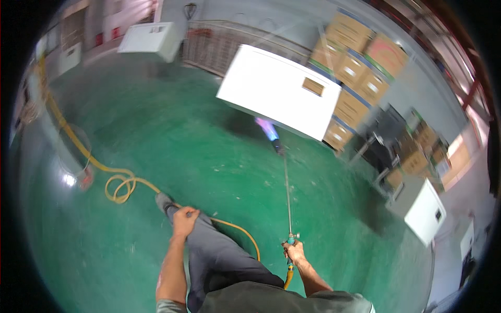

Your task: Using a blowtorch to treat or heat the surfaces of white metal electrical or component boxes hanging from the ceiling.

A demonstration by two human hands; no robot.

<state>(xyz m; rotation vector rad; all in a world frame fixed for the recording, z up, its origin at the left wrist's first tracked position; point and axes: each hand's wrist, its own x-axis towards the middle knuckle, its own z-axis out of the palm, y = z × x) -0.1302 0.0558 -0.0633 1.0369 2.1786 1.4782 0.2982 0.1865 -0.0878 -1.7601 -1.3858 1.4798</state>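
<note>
My right hand is wrapped round the teal handle of a long gas torch. Its thin metal wand points away from me, and a blue-violet flame comes from the dark nozzle. The flame reaches the lower edge of a large white box-shaped panel, which has a small rectangular opening and seems to hang above the floor. A yellow hose runs from the handle's lower end. Over my bent left leg, my left hand is closed with its fingers curled, and nothing shows in it.
The yellow hose loops across the green floor by my left foot. Other white boxes stand or hang at the far left and right. Stacked cardboard cartons and a dark chair are at the back right.
</note>
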